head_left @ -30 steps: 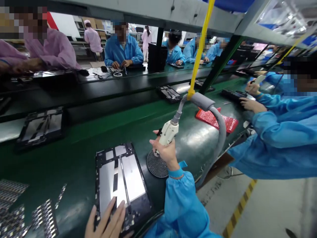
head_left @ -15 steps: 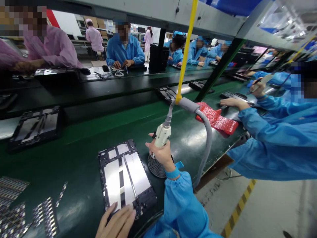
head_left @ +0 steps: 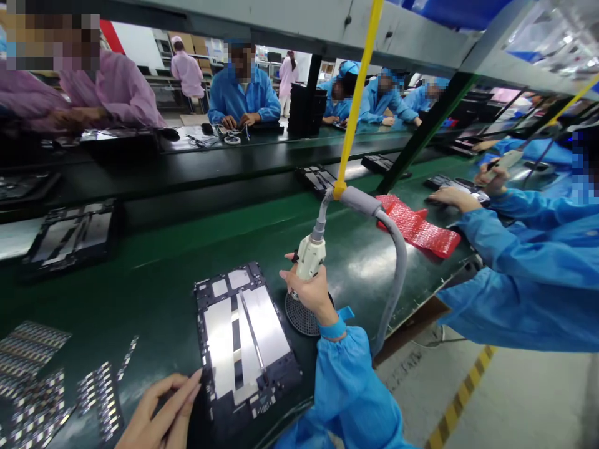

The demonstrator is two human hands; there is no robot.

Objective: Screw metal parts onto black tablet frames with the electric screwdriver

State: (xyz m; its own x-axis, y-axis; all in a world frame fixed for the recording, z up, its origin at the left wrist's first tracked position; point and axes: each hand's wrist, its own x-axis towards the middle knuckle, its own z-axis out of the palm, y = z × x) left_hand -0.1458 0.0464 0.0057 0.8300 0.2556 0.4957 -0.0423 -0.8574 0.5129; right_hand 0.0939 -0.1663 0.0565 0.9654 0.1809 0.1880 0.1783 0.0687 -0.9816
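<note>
My right hand (head_left: 312, 293) is wrapped round a white electric screwdriver (head_left: 309, 257) that hangs on a grey hose and a yellow cord (head_left: 358, 93). Its tip points down over a round black perforated disc (head_left: 302, 316). A black tablet frame with silver plates (head_left: 243, 333) lies on the green belt just left of the disc. My left hand (head_left: 161, 411) lies at the frame's near left corner, fingers stretched out and together, touching its edge.
Strips of small parts (head_left: 42, 386) lie at the lower left. A red bubble-wrap sheet (head_left: 418, 227) sits on the belt to the right, by a co-worker's blue sleeve (head_left: 528, 274). More frames (head_left: 70, 234) ride the far belt; several workers sit beyond.
My left hand has slid off the frame's near end to its left corner. The screwdriver hand has barely moved over the disc.
</note>
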